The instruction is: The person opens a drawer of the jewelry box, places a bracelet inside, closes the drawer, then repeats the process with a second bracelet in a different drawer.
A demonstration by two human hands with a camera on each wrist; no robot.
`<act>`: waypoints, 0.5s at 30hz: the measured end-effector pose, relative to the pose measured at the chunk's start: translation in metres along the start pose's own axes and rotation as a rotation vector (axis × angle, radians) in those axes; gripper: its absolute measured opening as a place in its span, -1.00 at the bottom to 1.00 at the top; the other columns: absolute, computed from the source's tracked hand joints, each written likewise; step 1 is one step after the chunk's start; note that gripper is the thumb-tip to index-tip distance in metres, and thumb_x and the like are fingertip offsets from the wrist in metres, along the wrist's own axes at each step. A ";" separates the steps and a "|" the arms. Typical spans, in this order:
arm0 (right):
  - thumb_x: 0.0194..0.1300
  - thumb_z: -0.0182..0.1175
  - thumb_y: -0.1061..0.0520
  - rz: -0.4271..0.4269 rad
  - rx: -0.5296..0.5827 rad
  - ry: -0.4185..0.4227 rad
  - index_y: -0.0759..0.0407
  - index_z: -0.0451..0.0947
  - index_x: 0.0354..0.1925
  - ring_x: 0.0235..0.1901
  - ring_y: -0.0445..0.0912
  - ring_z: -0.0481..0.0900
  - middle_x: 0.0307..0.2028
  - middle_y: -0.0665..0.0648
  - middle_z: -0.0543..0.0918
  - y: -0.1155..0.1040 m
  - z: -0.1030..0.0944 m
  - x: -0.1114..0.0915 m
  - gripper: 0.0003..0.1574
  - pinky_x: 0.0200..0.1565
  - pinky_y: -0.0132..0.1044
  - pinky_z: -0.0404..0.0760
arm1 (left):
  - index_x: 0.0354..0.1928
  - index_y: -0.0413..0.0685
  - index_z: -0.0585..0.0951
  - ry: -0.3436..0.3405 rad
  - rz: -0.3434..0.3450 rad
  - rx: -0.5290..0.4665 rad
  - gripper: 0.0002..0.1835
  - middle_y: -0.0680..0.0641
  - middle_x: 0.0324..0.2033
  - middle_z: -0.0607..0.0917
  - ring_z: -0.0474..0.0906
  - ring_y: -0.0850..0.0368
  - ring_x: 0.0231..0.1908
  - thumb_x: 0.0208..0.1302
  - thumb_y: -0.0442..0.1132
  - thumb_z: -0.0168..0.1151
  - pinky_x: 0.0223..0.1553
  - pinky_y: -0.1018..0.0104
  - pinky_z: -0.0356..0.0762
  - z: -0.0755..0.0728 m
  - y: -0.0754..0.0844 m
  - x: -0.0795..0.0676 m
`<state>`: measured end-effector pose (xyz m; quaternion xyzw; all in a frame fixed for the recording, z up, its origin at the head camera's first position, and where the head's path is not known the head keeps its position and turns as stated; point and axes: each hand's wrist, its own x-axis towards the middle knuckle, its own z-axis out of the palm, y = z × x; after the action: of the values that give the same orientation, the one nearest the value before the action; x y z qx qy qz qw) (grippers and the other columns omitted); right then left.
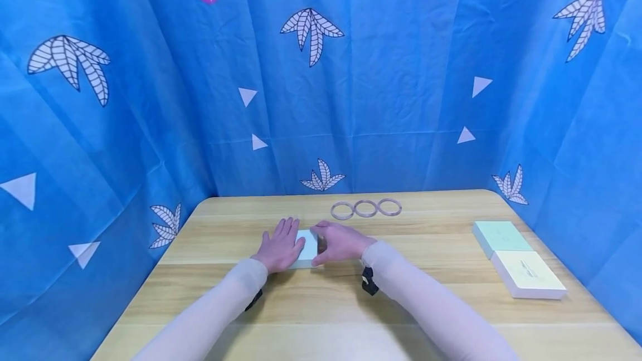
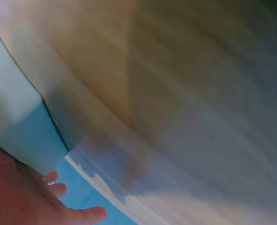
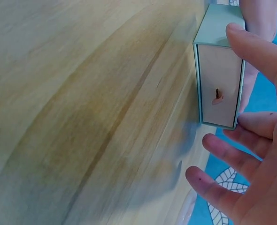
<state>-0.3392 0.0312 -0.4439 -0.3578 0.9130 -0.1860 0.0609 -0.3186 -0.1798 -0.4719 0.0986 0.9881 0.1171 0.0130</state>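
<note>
A pale green drawer box (image 1: 307, 248) with a white drawer front (image 3: 216, 75) lies on the table. A small pinkish ribbon pull (image 3: 218, 97) pokes from a hole in that front. My left hand (image 1: 280, 247) rests on the box's left part, fingers straight and thumb across its top; in the left wrist view the palm side of the hand (image 2: 28, 199) lies along the box. At the drawer end, my right hand (image 1: 343, 241) holds the box between thumb and index finger at opposite edges. Its other fingers (image 3: 218, 187) spread loosely off the box.
Three pale purple rings (image 1: 365, 209) lie in a row near the back edge of the wooden table (image 1: 241, 222). On the right, a green box (image 1: 504, 236) adjoins a cream-topped box (image 1: 529, 272). A blue patterned curtain (image 1: 401, 99) surrounds the back and sides.
</note>
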 end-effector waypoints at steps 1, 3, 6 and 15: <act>0.04 0.47 -0.36 0.001 0.000 -0.002 0.13 0.28 0.49 0.36 0.06 0.43 0.46 0.18 0.36 0.000 0.000 0.000 0.21 0.38 -0.05 0.40 | 0.62 -0.01 -0.05 -0.002 -0.004 0.008 -0.22 -0.15 0.61 -0.03 -0.19 -0.18 0.59 0.55 0.25 -0.36 0.39 -0.52 -0.18 0.001 0.000 0.000; 0.04 0.47 -0.37 0.003 -0.001 -0.007 0.13 0.28 0.49 0.37 0.06 0.42 0.46 0.17 0.35 -0.001 -0.001 0.000 0.22 0.38 -0.05 0.39 | 0.62 0.01 -0.06 -0.003 -0.008 0.021 -0.22 -0.14 0.61 -0.04 -0.19 -0.17 0.59 0.54 0.26 -0.38 0.40 -0.52 -0.19 0.002 -0.001 0.001; 0.04 0.46 -0.37 0.000 0.003 -0.016 0.13 0.26 0.50 0.38 0.06 0.41 0.47 0.16 0.34 0.000 -0.002 -0.001 0.22 0.39 -0.05 0.38 | 0.62 0.02 -0.06 -0.006 -0.011 0.032 -0.22 -0.14 0.61 -0.04 -0.20 -0.17 0.59 0.53 0.27 -0.39 0.40 -0.52 -0.20 0.003 -0.002 0.003; 0.14 0.44 -0.17 -0.044 0.035 -0.030 0.21 0.22 0.50 0.44 0.10 0.32 0.49 0.19 0.31 0.013 -0.002 -0.003 0.13 0.43 -0.02 0.30 | 0.63 0.05 -0.09 -0.016 -0.016 0.025 -0.21 -0.13 0.61 -0.05 -0.25 -0.17 0.60 0.53 0.29 -0.40 0.40 -0.52 -0.21 0.003 -0.004 0.003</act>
<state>-0.3454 0.0426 -0.4467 -0.3795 0.9005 -0.1979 0.0769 -0.3225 -0.1826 -0.4757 0.0916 0.9901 0.1038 0.0207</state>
